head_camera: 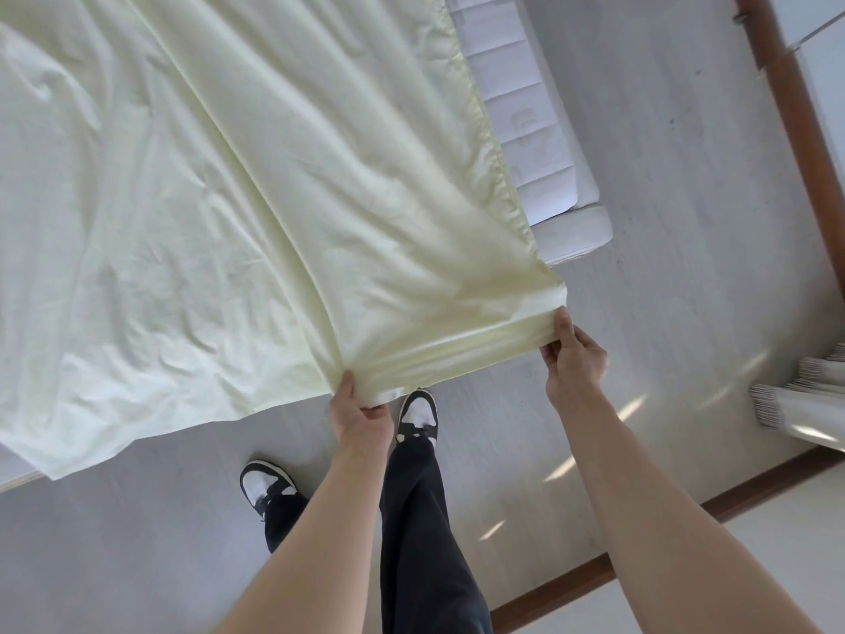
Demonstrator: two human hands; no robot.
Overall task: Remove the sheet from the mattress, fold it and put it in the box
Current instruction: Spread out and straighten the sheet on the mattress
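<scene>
Nearby, curtain (804,395) hangs beside bare mattress (526,107).

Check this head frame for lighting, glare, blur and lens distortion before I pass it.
Head view: soft, even daylight; bright sun streaks on the floor at right; no harsh glare on the sheet. Wide-angle bending curves the mattress edge and the wooden trim. The fringed cloth at far right looks smeared. Left hand and right hand are sharp, each grip clear.
</scene>
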